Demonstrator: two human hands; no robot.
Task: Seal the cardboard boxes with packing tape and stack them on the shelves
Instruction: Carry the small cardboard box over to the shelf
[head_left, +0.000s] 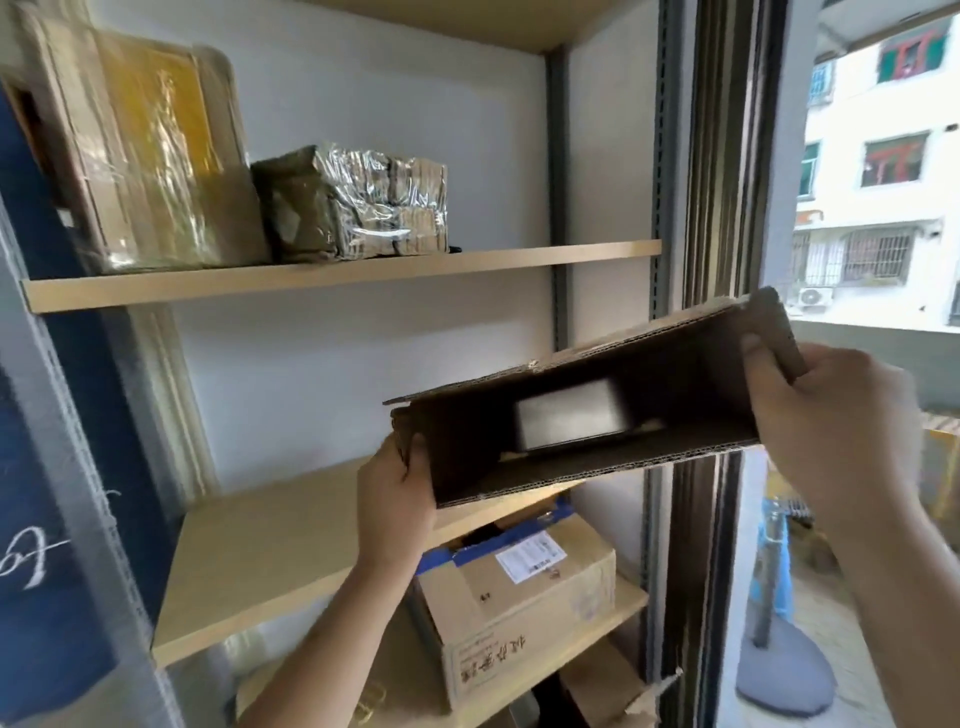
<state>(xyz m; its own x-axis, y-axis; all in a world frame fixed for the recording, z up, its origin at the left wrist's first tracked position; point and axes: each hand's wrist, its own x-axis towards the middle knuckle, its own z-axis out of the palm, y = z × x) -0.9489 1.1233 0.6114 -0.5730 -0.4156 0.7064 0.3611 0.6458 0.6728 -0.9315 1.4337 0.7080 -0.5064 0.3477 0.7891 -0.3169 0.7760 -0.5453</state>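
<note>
In the head view a long brown cardboard box (587, 415) is held in the air before the shelves, its open side turned toward the camera, flaps unsealed. A pale rectangular item (569, 413) shows inside. Its long axis runs left to right, the right end tilted higher. The left hand (397, 499) has its grip curled round the box's lower left end; the right hand (831, 415) pinches the right end flap. Below the box the middle shelf (270, 551) lies bare on its left part. The upper shelf (343, 273) carries wrapped bundles (353, 200) at left, with free board at right. A taped box (519, 597) sits on the shelf beneath.
</note>
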